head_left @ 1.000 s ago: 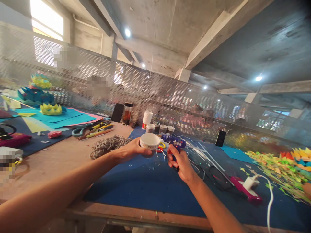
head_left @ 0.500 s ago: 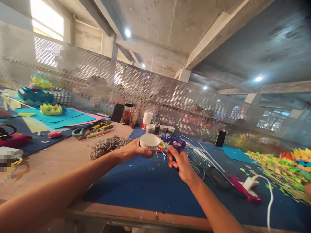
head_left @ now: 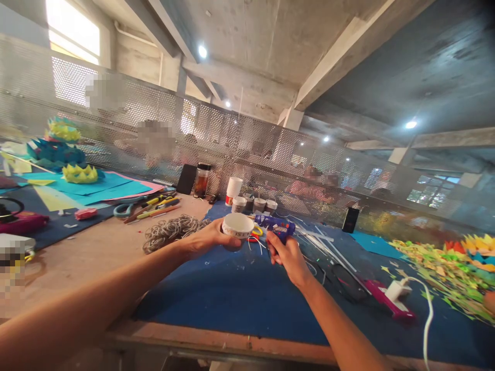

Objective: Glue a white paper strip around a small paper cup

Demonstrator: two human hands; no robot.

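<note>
My left hand [head_left: 207, 238] is closed round a short white paper cup [head_left: 237, 225], held above the blue mat [head_left: 240, 293] with its open mouth facing up. My right hand [head_left: 289, 259] grips the handle of a blue glue gun [head_left: 275, 225]. The gun's nozzle points left toward the cup's rim, close beside it. Behind the cup lie yellow-handled scissors [head_left: 257, 233], partly hidden.
A heap of grey cord [head_left: 172, 230] lies left of the cup. Several small cups [head_left: 253, 204], a tall white cup [head_left: 233, 188] and a jar [head_left: 201, 181] stand by the perforated metal screen [head_left: 247, 149]. Coloured paper sheets [head_left: 93, 188] are at left, paper shapes [head_left: 452, 263] and a white plug [head_left: 395, 290] at right.
My right hand has lifted the glue gun and levelled it, bringing the nozzle nearer the cup. The left hand and cup have held still.
</note>
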